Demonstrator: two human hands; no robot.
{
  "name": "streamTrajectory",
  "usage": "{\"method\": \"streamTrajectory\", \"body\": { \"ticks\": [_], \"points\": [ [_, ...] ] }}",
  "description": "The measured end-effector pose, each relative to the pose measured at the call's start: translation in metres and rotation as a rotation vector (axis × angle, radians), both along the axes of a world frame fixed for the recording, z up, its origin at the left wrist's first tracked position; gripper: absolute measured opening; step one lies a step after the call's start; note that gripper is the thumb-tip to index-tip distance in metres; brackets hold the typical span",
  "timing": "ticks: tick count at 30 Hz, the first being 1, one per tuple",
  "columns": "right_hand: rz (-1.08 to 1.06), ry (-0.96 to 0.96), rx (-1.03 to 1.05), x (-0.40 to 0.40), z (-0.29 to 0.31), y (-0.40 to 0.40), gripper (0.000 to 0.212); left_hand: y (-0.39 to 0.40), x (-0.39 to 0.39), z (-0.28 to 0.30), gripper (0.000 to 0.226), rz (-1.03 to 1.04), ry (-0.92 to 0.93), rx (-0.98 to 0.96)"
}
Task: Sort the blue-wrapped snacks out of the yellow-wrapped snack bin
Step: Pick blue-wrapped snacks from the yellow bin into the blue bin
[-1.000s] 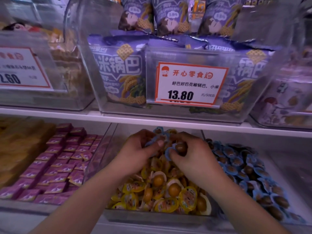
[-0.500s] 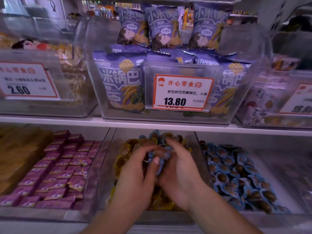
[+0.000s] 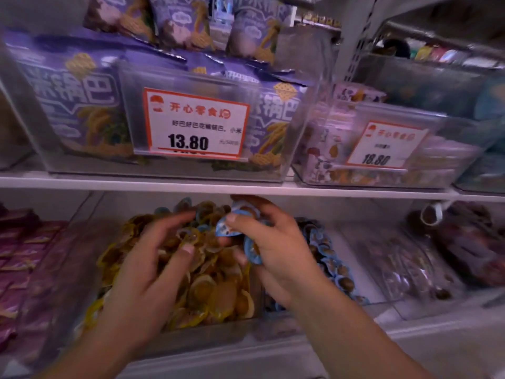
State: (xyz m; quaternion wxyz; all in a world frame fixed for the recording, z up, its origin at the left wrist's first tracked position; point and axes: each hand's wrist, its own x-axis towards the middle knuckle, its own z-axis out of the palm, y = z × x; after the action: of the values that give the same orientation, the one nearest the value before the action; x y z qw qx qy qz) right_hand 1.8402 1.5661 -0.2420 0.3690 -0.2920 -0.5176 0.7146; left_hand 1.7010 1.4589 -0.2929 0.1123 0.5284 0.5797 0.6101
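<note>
A clear bin [image 3: 207, 330] on the lower shelf is heaped with yellow-wrapped snacks [image 3: 213, 291]. Some blue-wrapped snacks [image 3: 188, 205] still lie at the back of the heap. My right hand [image 3: 276, 250] grips a bunch of blue-wrapped snacks [image 3: 228, 229] above the right side of the heap. My left hand [image 3: 153, 266] hovers over the yellow pile with fingers spread and curved, holding nothing I can make out. To the right, a neighbouring bin holds blue-wrapped snacks [image 3: 325, 250].
The white shelf edge [image 3: 246, 187] runs just above my hands, carrying a clear bin of purple bags with a price tag [image 3: 195, 123]. Pink-wrapped snacks [image 3: 16, 258] fill the lower bin on the left. A bin of dark-wrapped goods [image 3: 437, 263] stands to the right.
The hands, pressed together on a cluster of blue snacks, have separated. The right hand has drawn the blue snacks rightward; the left hand has let go. The view has swung to the right.
</note>
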Motion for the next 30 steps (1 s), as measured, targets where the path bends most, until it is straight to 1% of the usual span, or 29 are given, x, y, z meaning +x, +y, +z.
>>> {"method": "streamTrajectory", "body": {
  "ticks": [2, 4, 5, 6, 7, 8, 9, 10, 11, 13, 15, 17, 19, 21, 23, 25, 26, 28, 30],
  "points": [
    [-0.018, -0.078, 0.056, 0.028, 0.002, 0.022, 0.014, 0.002, -0.011, -0.006, 0.032, 0.057, 0.198, -0.12],
    [-0.085, -0.241, 0.183, 0.056, -0.001, 0.045, 0.019, 0.004, -0.018, -0.012, 0.035, 0.046, 0.344, -0.235],
    [-0.122, -0.387, 0.303, 0.071, -0.005, 0.057, 0.021, 0.005, -0.02, -0.014, 0.039, 0.018, 0.402, -0.29],
    [-0.135, -0.575, 0.462, 0.087, -0.009, 0.07, 0.019, 0.005, -0.021, -0.016, 0.046, -0.015, 0.461, -0.348],
    [-0.118, -0.781, 0.622, 0.103, -0.013, 0.08, 0.014, 0.006, -0.022, -0.017, 0.052, -0.045, 0.523, -0.401],
    [-0.079, -0.946, 0.712, 0.117, -0.016, 0.088, 0.006, 0.006, -0.022, -0.018, 0.056, -0.068, 0.589, -0.455],
    [-0.045, -1.047, 0.731, 0.128, -0.02, 0.094, 0.01, 0.008, -0.022, -0.019, 0.059, -0.084, 0.656, -0.507],
    [-0.027, -1.08, 0.71, 0.137, -0.025, 0.099, 0.021, 0.01, -0.021, -0.021, 0.062, -0.098, 0.717, -0.557],
    [-0.028, -1.094, 0.698, 0.143, -0.029, 0.103, 0.027, 0.012, -0.019, -0.023, 0.066, -0.111, 0.762, -0.601],
    [-0.078, -1.051, 0.746, 0.144, -0.035, 0.109, 0.024, 0.017, -0.014, -0.027, 0.075, -0.112, 0.801, -0.658],
    [-0.178, -0.904, 0.773, 0.132, -0.035, 0.11, 0.02, 0.02, -0.01, -0.026, 0.077, -0.062, 0.82, -0.654],
    [-0.262, -0.744, 0.797, 0.113, -0.031, 0.104, 0.014, 0.02, -0.005, -0.021, 0.07, -0.013, 0.827, -0.624],
    [-0.281, -0.607, 0.836, 0.087, -0.026, 0.089, 0.014, 0.017, -0.002, -0.017, 0.063, 0.014, 0.821, -0.619],
    [-0.262, -0.522, 0.915, 0.059, -0.021, 0.066, 0.017, 0.012, -0.003, -0.014, 0.06, 0.069, 0.858, -0.637],
    [-0.202, -0.476, 1.047, 0.032, -0.016, 0.042, 0.022, 0.004, -0.01, -0.012, 0.058, 0.139, 0.888, -0.646],
    [-0.109, -0.491, 1.169, 0.006, -0.015, 0.023, 0.025, -0.006, -0.023, -0.01, 0.054, 0.215, 0.892, -0.678],
    [-0.045, -0.534, 1.192, -0.008, -0.015, 0.018, 0.027, -0.012, -0.031, -0.009, 0.053, 0.242, 0.886, -0.705],
    [0.101, -0.682, 1.18, -0.039, -0.016, 0.016, 0.034, -0.024, -0.043, -0.01, 0.054, 0.274, 0.851, -0.711],
    [0.239, -0.871, 1.197, -0.07, -0.017, 0.026, 0.037, -0.032, -0.048, -0.013, 0.056, 0.271, 0.86, -0.716]
  ]
}}
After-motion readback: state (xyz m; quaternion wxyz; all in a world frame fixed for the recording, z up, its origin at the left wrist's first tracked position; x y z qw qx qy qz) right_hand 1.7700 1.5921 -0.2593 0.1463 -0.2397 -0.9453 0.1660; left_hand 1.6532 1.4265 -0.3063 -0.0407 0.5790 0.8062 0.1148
